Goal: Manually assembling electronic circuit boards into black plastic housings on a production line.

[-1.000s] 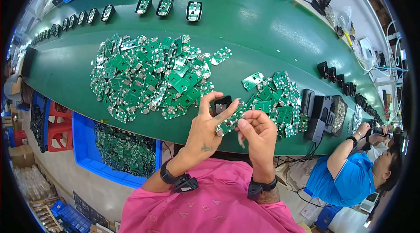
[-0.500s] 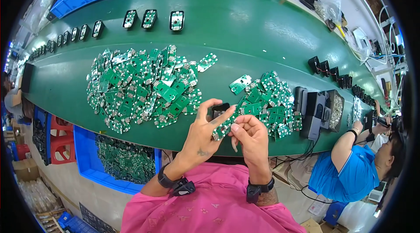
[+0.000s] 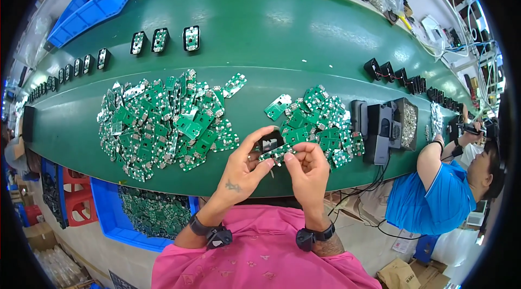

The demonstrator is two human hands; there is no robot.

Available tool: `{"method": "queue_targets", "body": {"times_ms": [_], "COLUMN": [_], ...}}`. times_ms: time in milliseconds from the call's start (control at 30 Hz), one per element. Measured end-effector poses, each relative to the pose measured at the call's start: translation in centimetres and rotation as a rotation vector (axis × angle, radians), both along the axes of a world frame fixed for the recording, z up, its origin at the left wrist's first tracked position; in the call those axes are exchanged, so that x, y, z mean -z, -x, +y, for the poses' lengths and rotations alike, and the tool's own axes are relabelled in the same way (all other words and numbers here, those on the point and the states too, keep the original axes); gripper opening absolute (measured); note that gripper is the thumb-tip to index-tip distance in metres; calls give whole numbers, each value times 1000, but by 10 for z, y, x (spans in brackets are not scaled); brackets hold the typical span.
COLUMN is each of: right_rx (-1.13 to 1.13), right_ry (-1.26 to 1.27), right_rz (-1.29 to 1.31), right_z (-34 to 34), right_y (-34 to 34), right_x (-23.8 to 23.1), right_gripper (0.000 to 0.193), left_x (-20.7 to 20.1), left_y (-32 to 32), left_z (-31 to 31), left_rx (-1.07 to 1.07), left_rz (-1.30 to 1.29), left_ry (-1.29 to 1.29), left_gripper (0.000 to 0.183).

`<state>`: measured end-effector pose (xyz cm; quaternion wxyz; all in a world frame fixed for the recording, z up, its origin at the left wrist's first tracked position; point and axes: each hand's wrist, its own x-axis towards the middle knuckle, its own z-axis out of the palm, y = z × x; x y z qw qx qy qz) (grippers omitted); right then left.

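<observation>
Near the front edge of the bench, my left hand (image 3: 241, 174) is closed around a small black plastic case (image 3: 271, 141), its open side facing me. A green circuit board (image 3: 275, 153) lies across the near side of that case, with my left thumb at its left end. My right hand (image 3: 309, 172) pinches the board's right end between thumb and fingers. Just beyond my hands is a smaller pile of circuit boards (image 3: 317, 121). To the left spreads a larger heap of the same boards (image 3: 157, 126).
Black cases with boards in them (image 3: 191, 38) stand in a row at the far left. Black cases (image 3: 386, 71) line the right side. A dark device (image 3: 378, 132) stands beside a parts tray (image 3: 416, 136). A blue bin (image 3: 106, 224) sits below the bench. A person in blue (image 3: 434, 199) works at right.
The board has turned from a steep slant to nearly level, against the black case. My left thumb has come onto its left end. The whole view has shifted slightly.
</observation>
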<state>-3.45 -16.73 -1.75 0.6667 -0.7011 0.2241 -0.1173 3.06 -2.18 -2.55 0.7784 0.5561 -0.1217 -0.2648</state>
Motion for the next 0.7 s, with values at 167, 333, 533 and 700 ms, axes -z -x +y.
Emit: {"method": "queue_targets", "body": {"times_ms": [167,333,533,700], "right_rx": [-202,-271,-219,-214], "right_ry": [790,716,619,437], "right_rz": [-279,-281,-275,-258], "right_z": [-5,-6,2,17], "right_y": [1,-5,1,6], "right_x": [-12,-4,-3,-1], "right_gripper": [24,17,13,12], "left_x": [1,-3,6,-3], "left_y": [1,8,18,24], "left_z": [1,4,2,19], "left_rx": [-30,-14,30,67], "left_rz": [36,14,30,43], "left_ry": [0,-24,24,-75], "left_gripper": [59,56,59,59]}}
